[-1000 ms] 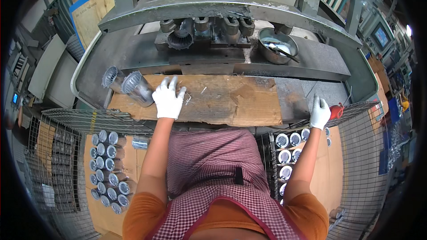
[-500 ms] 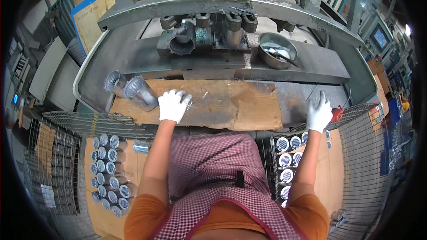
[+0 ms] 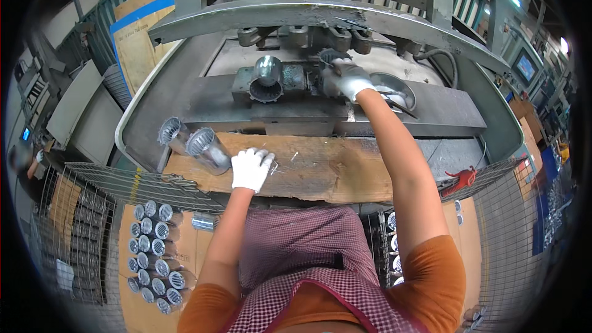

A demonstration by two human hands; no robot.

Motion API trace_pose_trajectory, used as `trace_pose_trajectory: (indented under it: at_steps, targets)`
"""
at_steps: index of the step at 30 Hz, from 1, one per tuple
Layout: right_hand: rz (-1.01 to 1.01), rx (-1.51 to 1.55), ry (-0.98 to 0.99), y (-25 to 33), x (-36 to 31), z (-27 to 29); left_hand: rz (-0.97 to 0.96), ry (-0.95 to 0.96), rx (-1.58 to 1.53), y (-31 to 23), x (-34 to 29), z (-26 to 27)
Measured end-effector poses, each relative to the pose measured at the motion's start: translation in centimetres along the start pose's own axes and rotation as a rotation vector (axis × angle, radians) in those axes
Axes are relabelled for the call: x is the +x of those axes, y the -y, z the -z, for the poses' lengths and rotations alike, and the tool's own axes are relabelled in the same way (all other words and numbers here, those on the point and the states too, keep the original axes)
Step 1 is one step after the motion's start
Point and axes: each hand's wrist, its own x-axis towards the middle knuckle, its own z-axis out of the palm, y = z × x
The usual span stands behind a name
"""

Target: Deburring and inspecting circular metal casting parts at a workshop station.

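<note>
My left hand (image 3: 250,170), in a white glove, lies on the brown cardboard sheet (image 3: 314,176) with its fingers apart and holds nothing. Beside it, two silvery metal cylinders with finned ends, one nearer (image 3: 209,148) and one farther left (image 3: 174,134), lean on the cardboard. My right hand (image 3: 350,78), gloved too with greyed fingers, reaches into the machine. Its fingers close around a dark-ended finned metal cylinder (image 3: 332,57) at the right fixture; the hand hides part of it. Another metal cylinder (image 3: 267,79) sits tilted in the left fixture (image 3: 293,78).
A metal bowl (image 3: 401,89) with a dark-handled tool stands right of my hand. Overhead runs the machine's grey crossbar (image 3: 259,17) with clamps. Wire baskets hold several cylinders at left (image 3: 151,246) and right (image 3: 394,243). A red-handled tool (image 3: 461,180) hangs at the right basket's rim.
My right hand has moved from the table's right side up to the machine's right fixture and taken hold of the cylinder there. My left hand stays on the cardboard. The view has shifted slightly.
</note>
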Motion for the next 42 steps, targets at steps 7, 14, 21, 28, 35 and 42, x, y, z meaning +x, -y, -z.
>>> trace_pose_trajectory:
  at_steps: [7,14,21,28,35,42]
  targets:
    - [0.094,0.092,-0.013,1.3,-2.7,2.4,0.050,-0.181,-0.209,-0.1,1.3,0.7]
    - [0.286,0.129,-0.081,5.1,-12.2,-0.3,0.362,-0.194,-0.348,-3.1,13.0,2.8]
    - [0.375,0.171,-0.187,7.6,-18.4,0.2,0.427,-0.495,-0.342,1.7,17.5,0.9]
    - [0.082,0.269,-0.166,2.8,-14.1,-0.9,0.111,-0.461,-0.078,-2.9,13.6,7.9]
    - [-0.100,0.162,0.089,4.6,-6.0,-3.2,-0.299,-0.330,0.062,-8.1,18.3,5.2]
    - [-0.152,0.035,0.071,2.4,-2.0,-7.1,-0.142,-0.284,-0.012,-7.4,17.1,9.2]
